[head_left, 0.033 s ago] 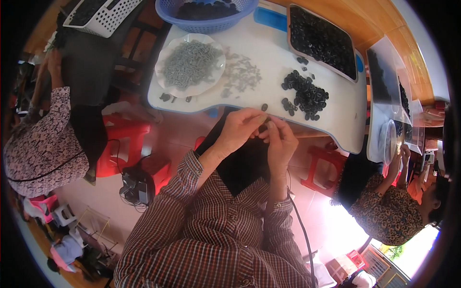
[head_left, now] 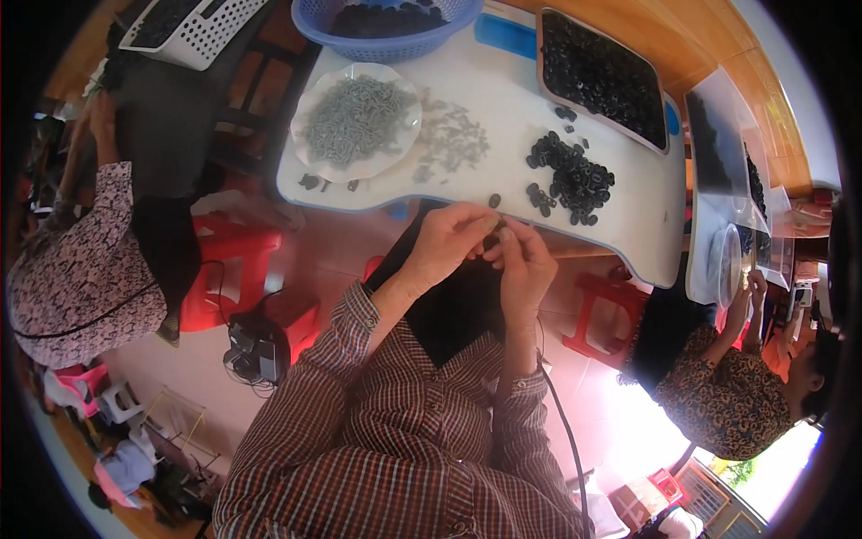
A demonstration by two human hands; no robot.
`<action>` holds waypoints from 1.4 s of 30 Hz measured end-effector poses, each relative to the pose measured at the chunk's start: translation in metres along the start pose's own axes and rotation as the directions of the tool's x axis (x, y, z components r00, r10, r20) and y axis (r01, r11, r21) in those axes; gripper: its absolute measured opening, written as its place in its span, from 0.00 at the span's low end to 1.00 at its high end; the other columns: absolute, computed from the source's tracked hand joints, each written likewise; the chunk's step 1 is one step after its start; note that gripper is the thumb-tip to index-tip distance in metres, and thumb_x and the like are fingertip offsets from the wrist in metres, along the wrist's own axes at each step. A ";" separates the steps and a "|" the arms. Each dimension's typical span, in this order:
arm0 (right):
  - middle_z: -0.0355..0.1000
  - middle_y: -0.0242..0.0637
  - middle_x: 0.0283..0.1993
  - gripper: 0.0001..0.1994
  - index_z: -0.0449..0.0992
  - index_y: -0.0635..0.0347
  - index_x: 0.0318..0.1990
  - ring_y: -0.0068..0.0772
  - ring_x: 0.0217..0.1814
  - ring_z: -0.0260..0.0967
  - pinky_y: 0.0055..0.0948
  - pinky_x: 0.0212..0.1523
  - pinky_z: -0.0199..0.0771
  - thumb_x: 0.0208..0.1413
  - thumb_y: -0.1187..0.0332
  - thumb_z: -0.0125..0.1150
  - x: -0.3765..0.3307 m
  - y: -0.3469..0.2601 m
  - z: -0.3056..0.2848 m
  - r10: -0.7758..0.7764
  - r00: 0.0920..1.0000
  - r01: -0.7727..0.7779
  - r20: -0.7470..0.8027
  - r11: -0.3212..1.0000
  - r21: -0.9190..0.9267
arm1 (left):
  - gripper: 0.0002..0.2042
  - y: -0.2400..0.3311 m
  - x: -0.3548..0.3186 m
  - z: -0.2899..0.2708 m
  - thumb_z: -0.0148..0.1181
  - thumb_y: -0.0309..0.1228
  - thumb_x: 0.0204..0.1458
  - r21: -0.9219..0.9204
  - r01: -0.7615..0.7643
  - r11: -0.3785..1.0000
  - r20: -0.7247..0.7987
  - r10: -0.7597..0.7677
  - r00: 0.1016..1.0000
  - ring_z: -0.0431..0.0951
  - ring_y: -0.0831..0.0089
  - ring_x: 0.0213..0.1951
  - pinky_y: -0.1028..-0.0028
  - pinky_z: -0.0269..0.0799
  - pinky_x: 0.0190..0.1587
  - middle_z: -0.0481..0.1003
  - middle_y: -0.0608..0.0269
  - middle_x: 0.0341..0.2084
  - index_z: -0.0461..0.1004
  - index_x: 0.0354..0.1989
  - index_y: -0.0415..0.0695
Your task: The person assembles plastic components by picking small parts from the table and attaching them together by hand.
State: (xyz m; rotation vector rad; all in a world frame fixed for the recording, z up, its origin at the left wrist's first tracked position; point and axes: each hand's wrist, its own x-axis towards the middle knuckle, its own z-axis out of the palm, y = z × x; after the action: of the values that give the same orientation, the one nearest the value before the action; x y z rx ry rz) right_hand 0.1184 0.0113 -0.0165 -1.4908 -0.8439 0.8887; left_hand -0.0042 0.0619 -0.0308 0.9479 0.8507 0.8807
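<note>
Just off the near edge of the white table, my left hand [head_left: 446, 244] and my right hand [head_left: 528, 268] meet with fingertips pinched together. Between them is a small dark piece [head_left: 492, 240], mostly covered by the fingers, so its exact shape is hidden. One black oval piece [head_left: 495, 200] lies alone on the table edge beyond my hands. To the right spreads a loose pile of small black oval pieces [head_left: 575, 180]. Small pale translucent pieces [head_left: 453, 139] are scattered left of that pile, beside a white scalloped plate [head_left: 305, 160] heaped with small grey pieces [head_left: 357, 117].
At the back stand a blue basket [head_left: 386, 47] with dark contents and a tray [head_left: 666, 135] of black pieces. Co-workers sit left [head_left: 85, 269] and right [head_left: 727, 386]. Red stools [head_left: 229, 269] flank me, and a black cable [head_left: 567, 422] hangs by my right arm.
</note>
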 end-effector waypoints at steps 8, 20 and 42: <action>0.75 0.35 0.33 0.12 0.71 0.66 0.48 0.18 0.23 0.68 0.14 0.22 0.64 0.57 0.76 0.58 -0.005 -0.004 -0.011 0.039 0.996 -0.050 0.077 0.987 0.151 | 0.09 0.000 -0.007 -0.004 0.55 0.29 0.59 -0.089 0.065 0.994 0.094 -0.057 0.994 0.70 0.85 0.22 0.84 0.66 0.23 0.75 0.69 0.24 0.76 0.42 0.36; 0.75 0.38 0.32 0.10 0.71 0.67 0.45 0.18 0.19 0.63 0.15 0.19 0.60 0.57 0.74 0.58 -0.007 -0.003 -0.017 0.157 0.920 -0.322 0.359 0.826 0.463 | 0.07 -0.002 -0.014 -0.015 0.57 0.26 0.57 -0.204 0.100 0.974 0.252 -0.046 0.967 0.69 0.84 0.22 0.84 0.64 0.23 0.76 0.66 0.26 0.76 0.41 0.36; 0.73 0.32 0.29 0.06 0.73 0.65 0.39 0.15 0.21 0.66 0.14 0.21 0.63 0.59 0.72 0.57 -0.016 -0.004 0.001 0.085 0.979 -0.077 0.187 0.996 -0.047 | 0.06 -0.001 -0.001 -0.023 0.58 0.26 0.55 0.665 -0.503 0.553 0.068 0.626 0.777 0.73 0.71 0.25 0.75 0.66 0.24 0.73 0.60 0.26 0.75 0.39 0.39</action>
State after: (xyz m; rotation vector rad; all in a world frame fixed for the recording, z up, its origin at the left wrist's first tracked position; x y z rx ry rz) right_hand 0.1103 -0.0022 -0.0115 -1.4998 -0.9487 1.0934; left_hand -0.0248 0.0675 -0.0391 1.8729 1.0535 1.2734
